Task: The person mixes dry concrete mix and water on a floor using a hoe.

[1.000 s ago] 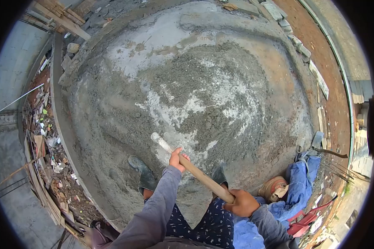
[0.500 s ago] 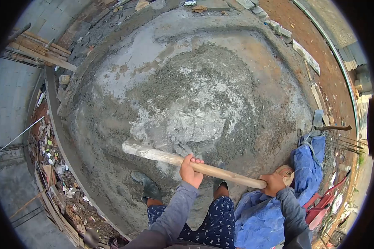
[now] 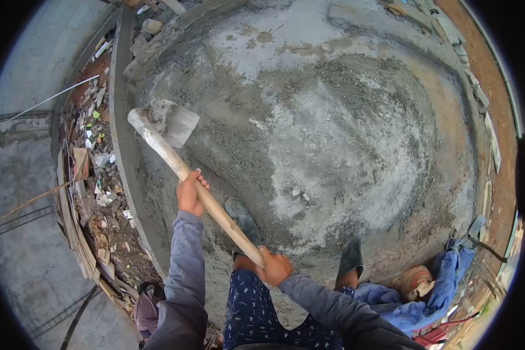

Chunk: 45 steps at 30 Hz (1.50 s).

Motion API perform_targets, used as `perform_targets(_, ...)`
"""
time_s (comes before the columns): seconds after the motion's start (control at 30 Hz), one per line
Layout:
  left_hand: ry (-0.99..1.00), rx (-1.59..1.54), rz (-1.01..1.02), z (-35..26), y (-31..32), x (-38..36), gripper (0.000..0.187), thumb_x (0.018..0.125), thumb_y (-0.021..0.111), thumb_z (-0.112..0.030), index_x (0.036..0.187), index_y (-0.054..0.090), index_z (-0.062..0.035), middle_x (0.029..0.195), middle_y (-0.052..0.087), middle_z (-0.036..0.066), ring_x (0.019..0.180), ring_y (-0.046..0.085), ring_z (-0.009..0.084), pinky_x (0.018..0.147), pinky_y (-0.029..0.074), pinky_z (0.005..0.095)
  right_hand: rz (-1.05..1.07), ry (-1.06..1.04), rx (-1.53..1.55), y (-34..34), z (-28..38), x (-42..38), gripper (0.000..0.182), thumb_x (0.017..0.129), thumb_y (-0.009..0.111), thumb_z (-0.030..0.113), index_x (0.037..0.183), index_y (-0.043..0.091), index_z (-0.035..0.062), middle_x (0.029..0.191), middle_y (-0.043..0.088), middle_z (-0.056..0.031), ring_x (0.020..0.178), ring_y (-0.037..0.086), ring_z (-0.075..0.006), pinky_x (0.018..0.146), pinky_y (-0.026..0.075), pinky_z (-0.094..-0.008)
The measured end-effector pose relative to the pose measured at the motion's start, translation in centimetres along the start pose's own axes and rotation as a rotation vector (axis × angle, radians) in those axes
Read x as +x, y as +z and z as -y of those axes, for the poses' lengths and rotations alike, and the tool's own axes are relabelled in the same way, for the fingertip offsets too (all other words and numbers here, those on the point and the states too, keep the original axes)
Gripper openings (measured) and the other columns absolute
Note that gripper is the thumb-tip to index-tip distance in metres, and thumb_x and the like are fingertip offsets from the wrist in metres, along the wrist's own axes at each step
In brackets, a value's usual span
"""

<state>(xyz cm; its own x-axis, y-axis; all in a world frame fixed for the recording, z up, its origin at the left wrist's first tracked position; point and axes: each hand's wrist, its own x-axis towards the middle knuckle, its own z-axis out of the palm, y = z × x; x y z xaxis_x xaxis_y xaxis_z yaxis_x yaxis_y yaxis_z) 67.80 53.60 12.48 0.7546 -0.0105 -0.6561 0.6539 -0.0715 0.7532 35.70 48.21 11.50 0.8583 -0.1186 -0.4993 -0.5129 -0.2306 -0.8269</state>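
Observation:
Both my hands grip the long wooden handle of a hoe (image 3: pixel 224 219). My left hand (image 3: pixel 189 192) is wrapped round the handle about midway, and my right hand (image 3: pixel 274 266) closes on its lower end near my knees. At the far end, the handle is caked with pale cement. The flat metal hoe blade (image 3: pixel 182 126) hangs over or rests on the grey mix at the left; contact cannot be made out. A broad mound of grey sand and cement (image 3: pixel 344 157), dusted with pale powder, spreads out in front of my boots.
A low concrete edge (image 3: pixel 120 146) runs along the left, with rubble and scraps (image 3: pixel 105 186) beyond it. A blue tarp (image 3: pixel 414 312) and a brown sack (image 3: pixel 413 281) lie at the lower right. My rubber boots (image 3: pixel 243 219) stand in the mix. Blocks line the upper right edge.
The hoe has swung to the left, and its blade now shows by the concrete edge. My right hand has come in from the right toward my knees. The view has turned left.

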Motion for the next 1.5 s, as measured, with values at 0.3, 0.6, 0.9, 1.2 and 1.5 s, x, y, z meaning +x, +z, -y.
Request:
perform_targets(0.3, 0.035, 0.652, -0.159, 19.9, 1.1, 11.6, 0.052, 0.084, 0.065, -0.002, 0.128, 0.037, 0.0081, 0.090, 0.066, 0.023, 0.055, 0.066, 0.0245, 0.044, 0.055, 0.0355, -0.084, 0.316, -0.110, 4.1, -3.3, 20.2, 0.054, 0.081, 0.071, 0.023, 0.129, 0.053, 0.0034, 0.098, 0.070, -0.0284, 0.093, 0.067, -0.0464, 0.083, 0.054, -0.0535)
perform_targets(0.6, -0.433, 0.508, 0.137, 29.3, 4.7, -4.1, 0.035, 0.082, 0.062, 0.002, 0.110, 0.044, 0.0141, 0.074, 0.061, 0.018, 0.055, 0.064, 0.0260, 0.044, 0.055, 0.0394, 0.063, 0.570, -0.270, -0.5, -9.5, 4.1, 0.048, 0.077, 0.071, 0.024, 0.119, 0.060, 0.0028, 0.104, 0.070, -0.0262, 0.098, 0.068, -0.0436, 0.087, 0.055, -0.0504)
perform_targets(0.9, -0.827, 0.227, 0.331, 33.2, 10.1, -22.4, 0.015, 0.083, 0.065, 0.000, 0.094, 0.058, 0.0059, 0.078, 0.061, 0.014, 0.066, 0.066, 0.0257, 0.056, 0.058, 0.0421, 0.132, 0.696, -0.422, -10.1, -8.1, -14.2, 0.045, 0.075, 0.071, 0.032, 0.109, 0.066, 0.0021, 0.101, 0.071, -0.0254, 0.096, 0.069, -0.0432, 0.088, 0.055, -0.0506)
perform_targets(1.2, -0.887, -0.273, 0.313, 26.2, 14.9, -19.2, 0.011, 0.088, 0.068, -0.007, 0.091, 0.058, -0.0029, 0.082, 0.059, 0.009, 0.077, 0.061, 0.0220, 0.075, 0.056, 0.0390, 0.147, 0.518, -0.316, -24.2, 0.0, -14.5, 0.037, 0.073, 0.070, 0.029, 0.098, 0.069, 0.0011, 0.091, 0.070, -0.0266, 0.090, 0.069, -0.0438, 0.082, 0.055, -0.0506)
perform_targets(1.5, -0.786, -0.520, 0.093, 20.6, 33.5, -31.2, 0.024, 0.091, 0.064, -0.015, 0.076, 0.046, -0.0129, 0.070, 0.047, 0.000, 0.064, 0.050, 0.0167, 0.065, 0.050, 0.0349, 0.005, 0.358, -0.181, -51.1, 1.3, -38.0, 0.041, 0.070, 0.080, 0.024, 0.102, 0.066, 0.0027, 0.079, 0.068, -0.0191, 0.081, 0.068, -0.0405, 0.073, 0.054, -0.0471)
